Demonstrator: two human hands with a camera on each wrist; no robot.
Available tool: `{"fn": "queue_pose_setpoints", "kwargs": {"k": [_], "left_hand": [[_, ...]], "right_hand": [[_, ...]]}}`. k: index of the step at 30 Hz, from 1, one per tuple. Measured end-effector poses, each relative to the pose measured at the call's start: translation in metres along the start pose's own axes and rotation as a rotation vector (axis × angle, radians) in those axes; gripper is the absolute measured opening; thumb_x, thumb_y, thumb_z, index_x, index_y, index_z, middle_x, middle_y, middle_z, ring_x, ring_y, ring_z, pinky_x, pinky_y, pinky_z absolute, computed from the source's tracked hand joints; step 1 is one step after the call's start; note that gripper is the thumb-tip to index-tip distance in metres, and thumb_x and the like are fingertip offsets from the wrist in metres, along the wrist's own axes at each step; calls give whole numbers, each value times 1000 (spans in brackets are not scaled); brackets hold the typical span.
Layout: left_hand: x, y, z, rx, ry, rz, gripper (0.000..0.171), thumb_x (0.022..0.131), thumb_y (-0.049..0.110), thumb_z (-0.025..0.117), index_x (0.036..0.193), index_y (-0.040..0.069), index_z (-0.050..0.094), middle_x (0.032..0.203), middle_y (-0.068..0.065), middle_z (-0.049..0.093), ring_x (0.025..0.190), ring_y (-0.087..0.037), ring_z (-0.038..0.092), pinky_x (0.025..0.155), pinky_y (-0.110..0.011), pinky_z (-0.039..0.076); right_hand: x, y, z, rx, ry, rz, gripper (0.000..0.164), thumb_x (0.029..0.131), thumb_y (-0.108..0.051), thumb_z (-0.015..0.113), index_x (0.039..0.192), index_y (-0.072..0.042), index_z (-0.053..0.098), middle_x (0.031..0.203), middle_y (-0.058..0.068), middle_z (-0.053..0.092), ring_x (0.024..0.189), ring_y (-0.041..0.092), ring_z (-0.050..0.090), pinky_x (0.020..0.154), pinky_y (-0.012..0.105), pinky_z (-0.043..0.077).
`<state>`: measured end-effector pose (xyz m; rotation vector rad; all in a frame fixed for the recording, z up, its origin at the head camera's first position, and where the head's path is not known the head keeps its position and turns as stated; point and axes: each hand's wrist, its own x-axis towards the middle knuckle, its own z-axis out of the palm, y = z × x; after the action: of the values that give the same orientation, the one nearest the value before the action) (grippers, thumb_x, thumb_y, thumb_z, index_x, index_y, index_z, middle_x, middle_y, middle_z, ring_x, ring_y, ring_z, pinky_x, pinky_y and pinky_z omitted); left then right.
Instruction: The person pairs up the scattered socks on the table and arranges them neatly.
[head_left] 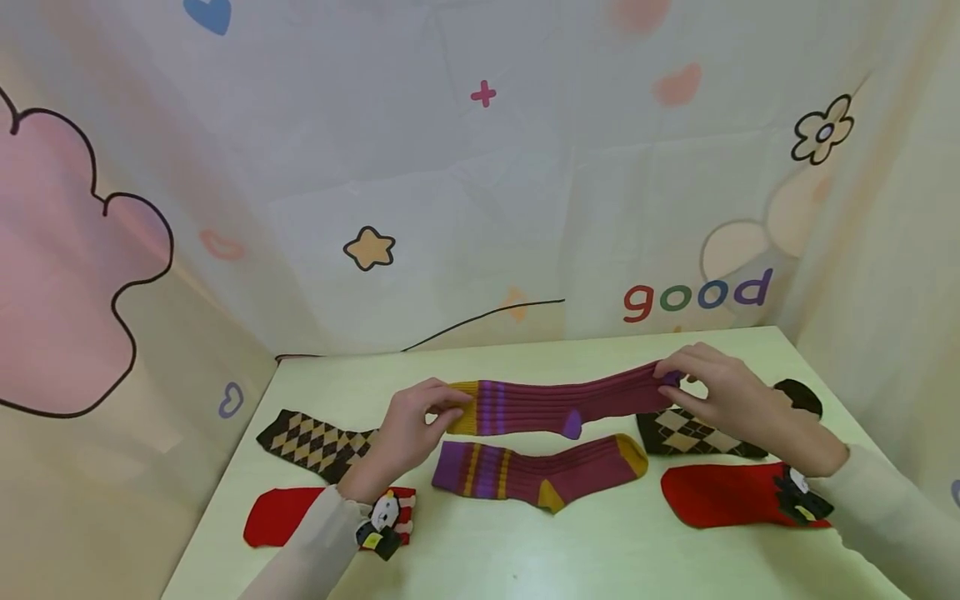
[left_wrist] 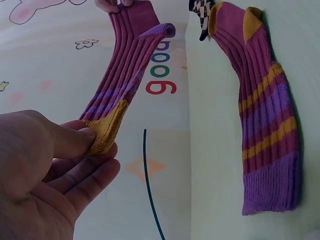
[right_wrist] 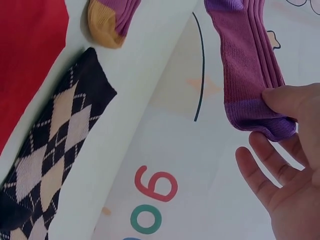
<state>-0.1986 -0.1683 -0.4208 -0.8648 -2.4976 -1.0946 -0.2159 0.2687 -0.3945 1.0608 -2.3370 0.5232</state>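
A maroon ribbed sock with a mustard cuff and purple heel and toe is stretched sideways between both hands, above the table. My left hand pinches its mustard cuff between thumb and fingers. At the other end my right hand pinches the purple toe, thumb on top and fingers beneath. Just in front lies a similar maroon sock with a purple cuff, mustard stripes, and mustard heel and toe, flat on the table.
An argyle sock and a red sock with a cartoon figure lie at the left. Another argyle sock and red sock lie at the right, partly under my right forearm. A printed curtain hangs behind the table.
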Motion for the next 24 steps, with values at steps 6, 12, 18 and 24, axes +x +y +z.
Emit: {"fn": "queue_pose_setpoints", "kwargs": {"k": [6,12,18,24], "left_hand": [[-8,-3,-1,-8,27,-3,19,92,-3,74,107,7,79,99,-1,71,81,-12,69,70,-26,59],[-16,-4,-2,-36,33,-24,20,92,-4,73,107,7,79,98,-2,71,78,-12,68,68,-24,59],[-21,-7,-2,-32,45,-44,19,92,-3,73,107,8,79,100,-1,72,82,-11,70,70,-27,60],[-25,-7,-5,-37,55,-78,19,92,-4,73,107,7,79,101,-1,72,81,-11,70,67,-25,59]], "right_hand": [[-1,-4,6,30,4,11,41,69,5,90,103,-9,72,97,-1,69,88,13,63,78,9,50],[-5,-6,11,70,0,11,43,70,6,89,107,-10,72,100,-2,69,89,12,63,77,13,53],[-6,-8,17,109,13,-13,44,70,7,89,108,-8,73,101,-1,71,88,14,66,79,11,52],[-4,-14,20,146,10,-4,44,71,9,87,109,-8,73,100,-1,72,84,13,66,74,10,52]]}}
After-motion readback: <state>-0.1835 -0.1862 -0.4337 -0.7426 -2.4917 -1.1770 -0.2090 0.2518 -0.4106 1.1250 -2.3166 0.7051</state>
